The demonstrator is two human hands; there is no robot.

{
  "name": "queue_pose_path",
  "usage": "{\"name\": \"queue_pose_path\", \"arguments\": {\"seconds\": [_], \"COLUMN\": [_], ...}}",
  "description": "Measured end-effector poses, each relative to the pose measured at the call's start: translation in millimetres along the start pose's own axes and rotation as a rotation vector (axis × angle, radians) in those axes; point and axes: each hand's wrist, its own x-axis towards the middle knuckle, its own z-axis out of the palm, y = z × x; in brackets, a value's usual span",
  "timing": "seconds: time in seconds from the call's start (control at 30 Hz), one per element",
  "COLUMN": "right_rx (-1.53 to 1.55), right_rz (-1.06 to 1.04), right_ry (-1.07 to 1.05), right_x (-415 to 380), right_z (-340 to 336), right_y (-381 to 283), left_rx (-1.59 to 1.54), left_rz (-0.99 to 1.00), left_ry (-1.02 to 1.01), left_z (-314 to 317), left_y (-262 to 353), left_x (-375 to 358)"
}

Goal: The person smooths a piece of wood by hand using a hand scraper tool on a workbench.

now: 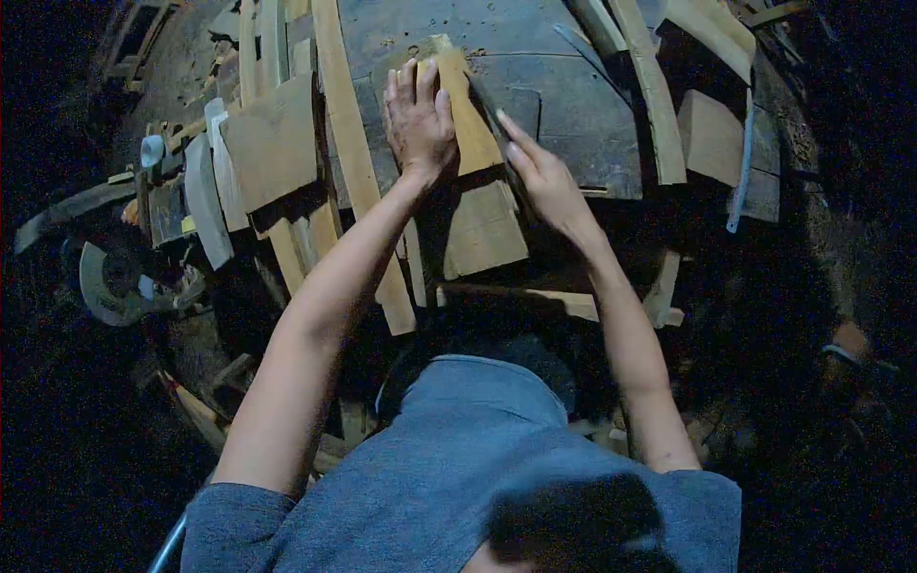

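Observation:
Fingers stretched, my left hand [418, 129] lies flat against the left side of a yellowish wood block [465, 110], which rests on the dark workbench. My right hand [549, 181] is closed at the block's right side, its index finger pointing forward along a dark, narrow tool [483, 95]. That tool runs beside the block's right edge; its handle is hidden in my hand, and I cannot make out its kind. Just in front of me, below the yellowish block, a paler wood block [485, 229] juts out at the bench's near edge.
Long wooden strips [349, 124] and a square board [270, 143] lie on the left. To the right are a long plank [650, 95], a wood block [710, 138] and a thin bluish strip [742, 172]. A curved piece [100, 286] sits at far left. Wood chips dot the bench [583, 86].

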Motion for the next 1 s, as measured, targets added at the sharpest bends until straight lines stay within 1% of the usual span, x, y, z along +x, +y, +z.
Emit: {"name": "queue_pose_path", "arguments": {"seconds": [0.07, 0.1, 0.17, 0.2, 0.27, 0.33, 0.37, 0.4, 0.5, 0.57, 0.6, 0.63, 0.67, 0.7, 0.77, 0.8, 0.83, 0.9, 0.93, 1.0], "right_rx": [-0.022, -0.022, -0.077, -0.035, -0.040, -0.028, -0.023, -0.026, -0.035, -0.046, -0.063, -0.025, -0.031, -0.031, -0.012, 0.006, 0.006, -0.025, -0.028, -0.035], "right_rz": [-0.110, -0.110, -0.022, -0.089, 0.018, 0.056, 0.088, 0.092, 0.001, -0.036, -0.057, -0.102, -0.098, -0.057, 0.032, 0.077, 0.080, 0.215, 0.208, 0.017], "right_ry": [0.013, 0.026, 0.016, 0.035, 0.003, -0.024, -0.022, -0.024, -0.024, -0.016, -0.011, 0.008, 0.008, 0.011, 0.000, -0.003, -0.015, -0.066, -0.057, -0.018], "right_x": [42.4, 47.3, 53.0, 37.6, -13.6, -52.6, -61.8, -55.6, 7.4, 50.2, 58.4, 55.2, 40.7, 11.4, -46.9, -68.3, -75.6, -82.4, -71.5, -20.3], "right_z": [2.2, 4.5, 3.8, 4.7, -0.3, -1.8, -2.6, -2.9, -6.2, -3.5, -1.0, 4.4, 2.0, 0.3, 1.8, 2.3, 0.5, -4.0, -3.9, -1.4], "right_y": [6.2, 6.0, 7.7, 5.6, -6.3, -11.7, -12.5, -10.9, -8.1, 0.0, 6.9, 15.2, 11.6, 3.9, -8.4, -12.5, -16.0, -21.9, -19.0, -3.9], "left_rx": [-0.002, -0.005, -0.018, -0.022, -0.019, 0.013, 0.039, 0.036, 0.045, -0.012, -0.013, -0.029, -0.043, -0.045, -0.046, -0.038, -0.016, 0.041, 0.036, 0.028], "left_rz": [0.018, 0.019, 0.013, -0.011, -0.006, 0.043, 0.027, 0.023, 0.040, -0.007, 0.002, 0.003, -0.007, -0.019, 0.017, -0.004, -0.025, -0.029, -0.021, -0.025], "left_ry": [-0.006, -0.018, -0.025, -0.025, -0.021, 0.035, 0.023, 0.021, 0.053, -0.013, -0.014, -0.001, 0.012, 0.008, 0.044, 0.038, 0.018, 0.012, 0.018, 0.000], "left_z": [-0.2, 0.2, -1.2, 0.4, 2.2, -2.3, -0.6, 0.9, 2.8, 1.7, 1.0, 1.9, 4.0, 6.2, 6.2, 2.6, 0.3, 3.2, 2.1, 1.7], "left_y": [-3.2, -2.6, 0.2, -0.8, -4.4, 2.1, 1.2, -0.2, -1.2, -2.2, -1.8, -1.9, -2.4, -3.3, -4.5, -2.7, 1.2, -0.2, 0.3, -0.3], "left_x": [0.0, 0.2, -2.2, -0.8, 1.0, 0.1, -1.0, -3.5, 0.0, -1.7, -1.9, -0.7, -1.4, -1.2, -2.1, -5.8, -4.0, -3.9, -3.5, -1.8]}}
